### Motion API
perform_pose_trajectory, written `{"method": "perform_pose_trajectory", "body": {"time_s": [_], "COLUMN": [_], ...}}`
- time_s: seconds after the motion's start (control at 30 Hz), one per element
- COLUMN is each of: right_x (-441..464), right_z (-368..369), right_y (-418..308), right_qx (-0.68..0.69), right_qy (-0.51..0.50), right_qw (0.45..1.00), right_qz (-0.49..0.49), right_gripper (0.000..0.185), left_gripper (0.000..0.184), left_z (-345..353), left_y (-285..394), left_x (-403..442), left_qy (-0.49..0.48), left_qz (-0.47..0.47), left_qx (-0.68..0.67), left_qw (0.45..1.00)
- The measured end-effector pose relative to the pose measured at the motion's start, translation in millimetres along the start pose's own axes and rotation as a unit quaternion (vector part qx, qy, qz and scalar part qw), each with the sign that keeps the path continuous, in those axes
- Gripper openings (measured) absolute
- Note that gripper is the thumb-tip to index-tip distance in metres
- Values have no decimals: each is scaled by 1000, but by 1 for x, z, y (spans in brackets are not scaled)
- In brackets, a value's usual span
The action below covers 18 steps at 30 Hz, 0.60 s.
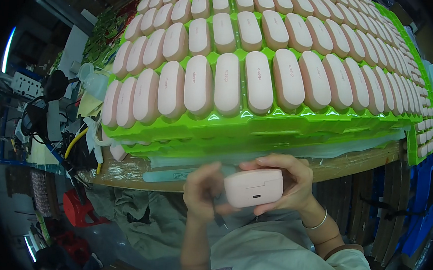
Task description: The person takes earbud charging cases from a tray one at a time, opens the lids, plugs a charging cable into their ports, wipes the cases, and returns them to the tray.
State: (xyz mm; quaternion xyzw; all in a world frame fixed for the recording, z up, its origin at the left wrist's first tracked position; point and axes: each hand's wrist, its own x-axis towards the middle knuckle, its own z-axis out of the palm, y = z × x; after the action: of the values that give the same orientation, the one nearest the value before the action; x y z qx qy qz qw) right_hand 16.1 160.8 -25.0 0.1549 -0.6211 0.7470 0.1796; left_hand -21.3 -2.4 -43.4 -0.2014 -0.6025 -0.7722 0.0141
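Note:
A pink earphone-type case (254,189) with a small dark port faces the camera, low in front of my body. My right hand (288,182), with a bracelet at the wrist, is wrapped round its right side. At the case's left, my left hand (203,192) is blurred, its fingers bent around a thin dark tool (216,205) that points downward. Just above the hands, a green tray (277,124) holds rows of similar pink cases (259,83) standing upright, some printed with "cheero".
The wooden table edge (365,164) runs below the tray. A pale teal strip (166,175) lies on it at the left, near a yellow cable (75,142). A red stool (78,208) stands at lower left, and blue racks (428,200) are at the right.

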Motion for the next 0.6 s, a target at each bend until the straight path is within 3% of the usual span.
{"method": "perform_pose_trajectory", "body": {"time_s": [0.03,0.1,0.17,0.27,0.4,0.47,0.57,0.6], "right_x": [1,1,0,2,1,2,-1,0], "right_z": [-1,-3,-4,-5,1,11,3,3], "right_y": [-2,-2,2,0,-3,-3,3,3], "right_qx": [-11,-19,-119,-130,-101,22,-32,-32], "right_qy": [-6,-13,-26,-45,-35,28,-52,-51], "right_qw": [1000,998,991,989,993,997,998,998], "right_qz": [27,54,54,44,58,63,27,26], "right_gripper": [64,64,73,60,61,61,62,62], "left_gripper": [54,59,59,62,68,72,76,68], "left_z": [-2,-9,-12,-11,-8,-8,-13,-15], "left_y": [0,-2,-3,-1,-2,-1,-8,-10], "left_x": [3,11,9,5,2,2,1,1], "left_qy": [1,-118,-106,-78,-49,-48,-57,-59], "left_qz": [0,78,51,11,-8,2,33,70], "left_qx": [1,87,79,68,38,24,21,67], "left_qw": [1000,986,990,995,998,999,998,994]}}
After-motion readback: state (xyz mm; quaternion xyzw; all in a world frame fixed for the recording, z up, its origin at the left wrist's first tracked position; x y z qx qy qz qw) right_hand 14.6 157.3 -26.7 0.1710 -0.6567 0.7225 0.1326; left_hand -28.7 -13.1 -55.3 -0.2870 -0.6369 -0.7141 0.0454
